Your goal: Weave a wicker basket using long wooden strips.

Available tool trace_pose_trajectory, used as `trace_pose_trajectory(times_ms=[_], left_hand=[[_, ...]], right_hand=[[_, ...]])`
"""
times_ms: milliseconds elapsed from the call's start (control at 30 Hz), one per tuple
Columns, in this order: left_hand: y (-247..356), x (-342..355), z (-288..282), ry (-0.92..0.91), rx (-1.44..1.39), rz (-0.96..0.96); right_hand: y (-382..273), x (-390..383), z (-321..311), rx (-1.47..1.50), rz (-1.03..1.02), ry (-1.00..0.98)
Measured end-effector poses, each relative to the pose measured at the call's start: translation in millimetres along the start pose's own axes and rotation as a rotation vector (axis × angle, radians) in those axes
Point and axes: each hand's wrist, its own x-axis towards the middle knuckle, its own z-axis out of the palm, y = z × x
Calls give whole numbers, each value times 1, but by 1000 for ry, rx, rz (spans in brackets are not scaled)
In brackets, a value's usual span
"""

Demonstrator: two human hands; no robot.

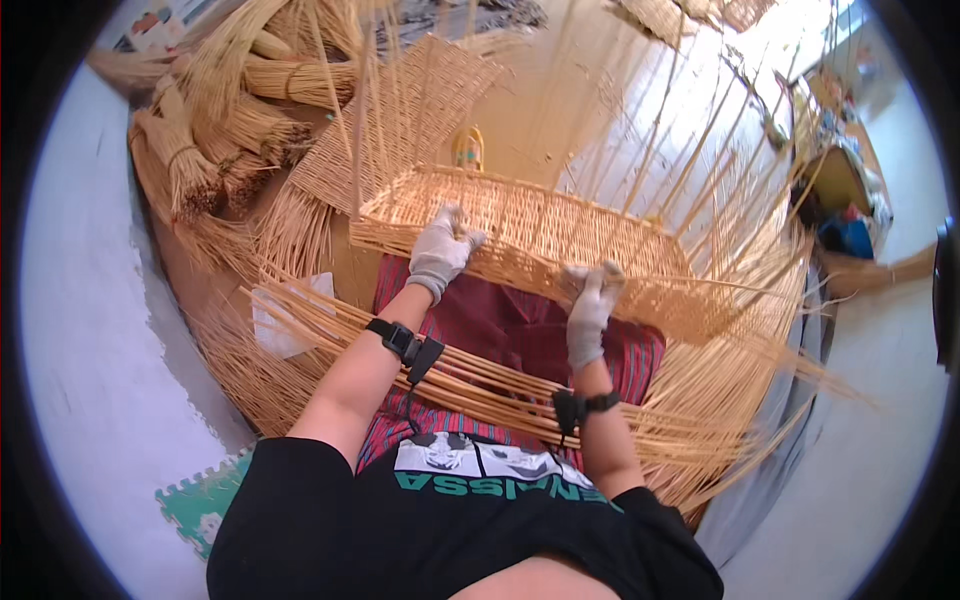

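Observation:
A shallow rectangular wicker basket (540, 215) is tilted in front of me, its woven inside showing. Upright stakes rise from its rim. My left hand (440, 248), in a pale work glove, grips its near side left of the middle, fingers curled over the edge. Further right along that side, my gloved right hand (592, 305) is closed on the edge too; its fingertips are partly hidden. Below the basket, a dark red striped cloth (510, 310) covers my lap. A bunch of long wicker rods (500, 380) lies across it, under my forearms.
Bundles of wicker rods (300, 80) are piled at the far left, beside a flat woven panel (400, 105). Loose rods (720, 400) fan out at my right. Beyond the basket stands a small yellow object (468, 150). A green foam mat (200, 500) lies by the left wall.

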Motion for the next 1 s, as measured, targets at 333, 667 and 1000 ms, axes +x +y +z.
trace_pose_trajectory(times_ms=[333, 667, 1000], left_hand=[[33, 0, 65, -520, -77, -31], [48, 2, 55, -469, -88, -67], [95, 6, 62, -52, 180, -69]], right_hand=[[-30, 56, 19, -761, -138, -146], [-9, 46, -65, -21, -226, -205], [-46, 0, -44, -120, -44, -109]])
